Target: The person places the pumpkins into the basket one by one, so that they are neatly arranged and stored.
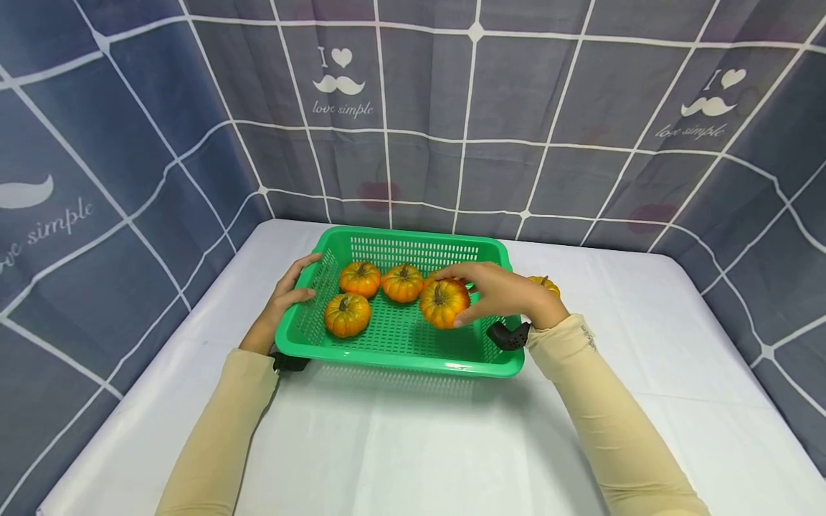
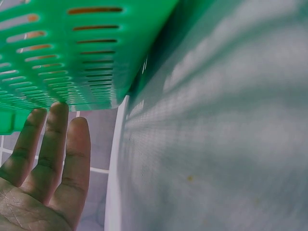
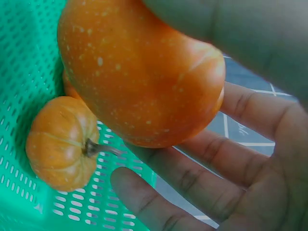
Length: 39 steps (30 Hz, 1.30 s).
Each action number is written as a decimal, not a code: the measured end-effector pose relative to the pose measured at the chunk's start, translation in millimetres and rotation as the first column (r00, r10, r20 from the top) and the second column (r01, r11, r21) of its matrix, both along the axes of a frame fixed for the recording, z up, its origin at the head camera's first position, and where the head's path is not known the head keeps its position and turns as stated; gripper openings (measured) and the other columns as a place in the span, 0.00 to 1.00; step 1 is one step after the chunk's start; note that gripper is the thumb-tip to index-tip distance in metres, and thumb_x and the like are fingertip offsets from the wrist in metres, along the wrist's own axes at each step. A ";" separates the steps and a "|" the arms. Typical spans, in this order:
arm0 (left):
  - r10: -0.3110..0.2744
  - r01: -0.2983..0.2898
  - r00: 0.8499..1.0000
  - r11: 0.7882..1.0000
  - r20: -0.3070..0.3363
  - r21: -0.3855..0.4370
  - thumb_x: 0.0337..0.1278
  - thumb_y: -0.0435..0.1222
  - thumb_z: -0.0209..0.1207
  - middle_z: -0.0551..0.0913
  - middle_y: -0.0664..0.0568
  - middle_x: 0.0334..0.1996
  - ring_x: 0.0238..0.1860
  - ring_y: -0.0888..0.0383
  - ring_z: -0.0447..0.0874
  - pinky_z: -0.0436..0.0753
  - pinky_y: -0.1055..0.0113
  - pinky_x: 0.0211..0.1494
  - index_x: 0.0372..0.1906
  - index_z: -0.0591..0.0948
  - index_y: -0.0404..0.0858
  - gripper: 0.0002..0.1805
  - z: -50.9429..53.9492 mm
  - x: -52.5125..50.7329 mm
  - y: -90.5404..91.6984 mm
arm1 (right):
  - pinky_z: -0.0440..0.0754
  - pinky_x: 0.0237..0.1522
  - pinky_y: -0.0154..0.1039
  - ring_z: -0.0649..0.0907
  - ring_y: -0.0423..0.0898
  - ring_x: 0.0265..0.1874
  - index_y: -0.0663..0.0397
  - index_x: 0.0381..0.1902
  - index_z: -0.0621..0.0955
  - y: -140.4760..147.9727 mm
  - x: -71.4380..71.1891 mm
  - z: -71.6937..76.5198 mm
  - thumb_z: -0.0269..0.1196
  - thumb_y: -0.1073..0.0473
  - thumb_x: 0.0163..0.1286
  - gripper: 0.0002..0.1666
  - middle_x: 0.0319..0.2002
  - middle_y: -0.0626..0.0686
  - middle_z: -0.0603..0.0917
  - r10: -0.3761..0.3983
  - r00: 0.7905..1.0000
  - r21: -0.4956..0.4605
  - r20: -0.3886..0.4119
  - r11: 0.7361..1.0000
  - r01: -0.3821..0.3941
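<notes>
A small orange pumpkin (image 1: 442, 304) is held by my right hand (image 1: 500, 290), thumb on its near side and fingers beyond it, over the right half of a green slotted plastic basket (image 1: 403, 366). The right wrist view shows this pumpkin (image 3: 144, 82) close up against the curled fingers. My left hand (image 1: 284, 297) rests at the basket's left rim, thumb and index finger reaching over it. Its other fingers (image 2: 53, 149) extend fairly straight by the basket's outer wall. Inside lie pumpkins at left front (image 1: 347, 315), left back (image 1: 360, 279) and middle back (image 1: 403, 284); another is partly hidden behind the held one.
Beyond the basket's right side, one more pumpkin (image 1: 546, 285) sits on the white tablecloth (image 1: 413, 444), partly hidden by the right wrist. A grey-blue grid-patterned curtain (image 1: 426, 86) encloses the table at the back and sides.
</notes>
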<state>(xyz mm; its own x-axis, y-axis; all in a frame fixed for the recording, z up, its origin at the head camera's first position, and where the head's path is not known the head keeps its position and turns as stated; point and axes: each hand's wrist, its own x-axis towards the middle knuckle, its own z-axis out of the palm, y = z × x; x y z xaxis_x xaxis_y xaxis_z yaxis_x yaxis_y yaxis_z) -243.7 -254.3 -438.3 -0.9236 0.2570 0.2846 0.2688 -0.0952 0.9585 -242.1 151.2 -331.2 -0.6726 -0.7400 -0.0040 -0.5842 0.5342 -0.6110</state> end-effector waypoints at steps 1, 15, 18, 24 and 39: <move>0.002 -0.002 1.000 1.000 0.014 -0.007 0.65 0.24 0.46 0.72 0.50 0.70 0.60 0.58 0.80 0.83 0.71 0.56 0.82 0.65 0.39 0.38 0.6 0.3 -0.1 | 0.83 0.61 0.58 0.82 0.54 0.58 0.59 0.73 0.79 -2.1 -0.4 -0.3 0.81 0.64 0.61 0.42 0.68 0.57 0.82 0.007 1.000 0.008 -0.006 1.000 -0.007; 0.004 -0.004 1.000 1.000 0.031 -0.025 0.66 0.24 0.46 0.71 0.49 0.70 0.60 0.58 0.80 0.84 0.70 0.55 0.83 0.62 0.34 0.39 0.7 -0.6 -1.2 | 0.78 0.68 0.54 0.80 0.56 0.65 0.61 0.74 0.78 -24.6 -16.1 -7.4 0.82 0.60 0.62 0.44 0.70 0.59 0.81 0.033 0.999 0.123 0.012 0.992 -0.034; 0.002 -0.002 1.000 1.000 0.019 -0.017 0.66 0.24 0.47 0.73 0.50 0.69 0.59 0.58 0.81 0.85 0.70 0.54 0.83 0.63 0.34 0.38 0.5 -0.5 -1.0 | 0.77 0.69 0.54 0.80 0.56 0.65 0.62 0.74 0.78 -29.6 -19.6 -8.8 0.81 0.59 0.63 0.44 0.70 0.59 0.80 0.044 0.999 0.144 0.023 0.988 -0.047; -0.004 0.003 1.000 1.000 -0.005 -0.005 0.66 0.23 0.47 0.74 0.51 0.69 0.59 0.58 0.81 0.84 0.70 0.55 0.83 0.63 0.34 0.38 -0.3 0.1 -0.9 | 0.76 0.71 0.53 0.79 0.56 0.66 0.61 0.75 0.77 -40.6 -26.4 -10.5 0.81 0.57 0.65 0.44 0.71 0.60 0.80 0.048 0.997 0.188 0.061 0.980 -0.059; 0.027 -0.033 0.997 0.996 -0.075 -0.087 0.63 0.25 0.47 0.64 0.43 0.77 0.67 0.62 0.71 0.75 0.73 0.62 0.82 0.59 0.24 0.39 -1.7 -1.4 -0.1 | 0.68 0.77 0.55 0.73 0.58 0.75 0.52 0.76 0.78 -63.3 -35.2 -16.7 0.79 0.54 0.67 0.42 0.75 0.56 0.77 0.048 0.991 0.318 0.122 0.944 -0.085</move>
<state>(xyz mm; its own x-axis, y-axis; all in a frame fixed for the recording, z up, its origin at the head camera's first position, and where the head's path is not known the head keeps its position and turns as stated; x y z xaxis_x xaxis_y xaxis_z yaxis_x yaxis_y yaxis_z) -245.2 -254.4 -440.0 -0.9085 0.2562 0.3300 0.3408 -0.0024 0.9401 -277.4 87.8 -347.9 -0.6037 -0.7296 -0.3214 -0.5630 0.6756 -0.4761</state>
